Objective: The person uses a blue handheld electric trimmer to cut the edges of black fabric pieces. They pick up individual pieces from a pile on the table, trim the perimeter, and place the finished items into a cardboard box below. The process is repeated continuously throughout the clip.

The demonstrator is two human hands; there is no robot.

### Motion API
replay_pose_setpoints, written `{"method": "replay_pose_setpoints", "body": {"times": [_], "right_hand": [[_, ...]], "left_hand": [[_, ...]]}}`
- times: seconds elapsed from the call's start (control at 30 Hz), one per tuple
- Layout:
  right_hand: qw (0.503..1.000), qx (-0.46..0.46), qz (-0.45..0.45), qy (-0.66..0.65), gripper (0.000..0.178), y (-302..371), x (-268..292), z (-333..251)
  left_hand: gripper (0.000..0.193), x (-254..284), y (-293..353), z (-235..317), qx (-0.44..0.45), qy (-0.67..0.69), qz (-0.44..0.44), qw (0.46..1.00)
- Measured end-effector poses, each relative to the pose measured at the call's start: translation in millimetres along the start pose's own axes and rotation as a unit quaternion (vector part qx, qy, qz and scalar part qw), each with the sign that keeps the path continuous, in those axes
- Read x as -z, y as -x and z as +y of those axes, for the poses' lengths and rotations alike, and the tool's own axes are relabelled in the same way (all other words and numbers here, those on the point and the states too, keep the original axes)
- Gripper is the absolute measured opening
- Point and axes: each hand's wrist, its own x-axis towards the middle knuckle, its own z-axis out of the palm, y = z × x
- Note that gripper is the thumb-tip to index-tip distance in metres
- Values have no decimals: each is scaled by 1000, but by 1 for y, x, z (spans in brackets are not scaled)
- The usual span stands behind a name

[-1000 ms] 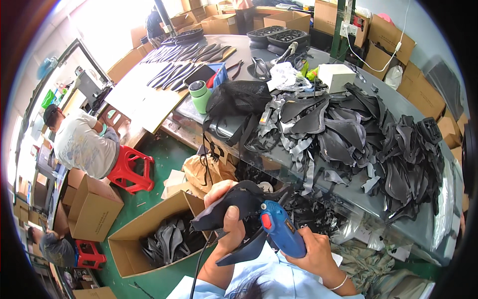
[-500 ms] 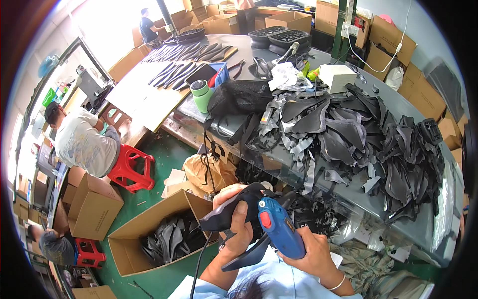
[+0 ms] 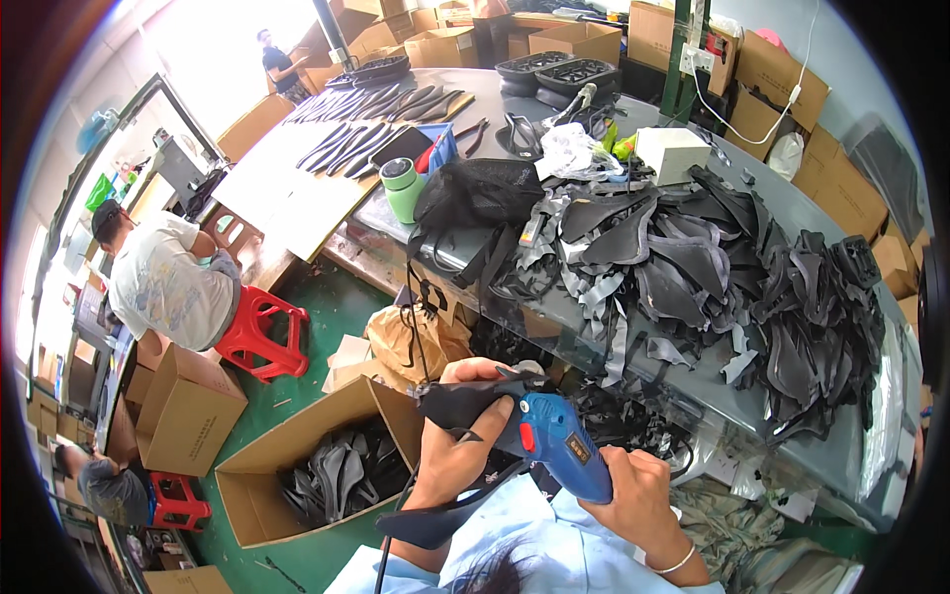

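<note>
My left hand [image 3: 457, 450] is closed round a black padded fabric piece [image 3: 465, 408], thumb on top. A long curved end of black material [image 3: 435, 525] hangs below that hand, across my left forearm. In my right hand [image 3: 638, 495] is a blue handheld power tool [image 3: 566, 445] with a red button, gripped by its lower end. The tool's head lies against the right side of the black piece, near my left fingers. Its working tip is mostly hidden behind the material. A thin black cord runs down beside my left arm.
An open cardboard box [image 3: 237, 495] holding black curved pieces stands on the left. Black parts and scraps [image 3: 683, 257] heap on the grey table [image 3: 792, 223]. A green bottle [image 3: 401, 188] and black bag [image 3: 480, 193] sit by its edge. Someone sits on a red stool [image 3: 262, 337].
My right hand and the blue tool have shifted slightly right. The black piece has turned in my left hand, and its hanging end has swung left over my forearm.
</note>
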Motion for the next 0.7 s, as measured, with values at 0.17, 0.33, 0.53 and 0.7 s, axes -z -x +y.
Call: {"method": "replay_pose_setpoints", "body": {"times": [0.17, 0.33, 0.53, 0.7], "right_hand": [[999, 6, 1, -36, 38, 1, 0, -3], [998, 20, -14, -56, 42, 0, 0, -6], [997, 4, 54, -63, 43, -11, 6, -8], [963, -137, 8, -234, 47, -31, 11, 2]], "left_hand": [[33, 11, -6, -2, 48, -69, -125, 989], [34, 11, -8, -3, 27, -132, -174, 975], [37, 20, -15, -21, 12, -295, -327, 898], [55, -9, -2, -16, 170, -162, -433, 870]]}}
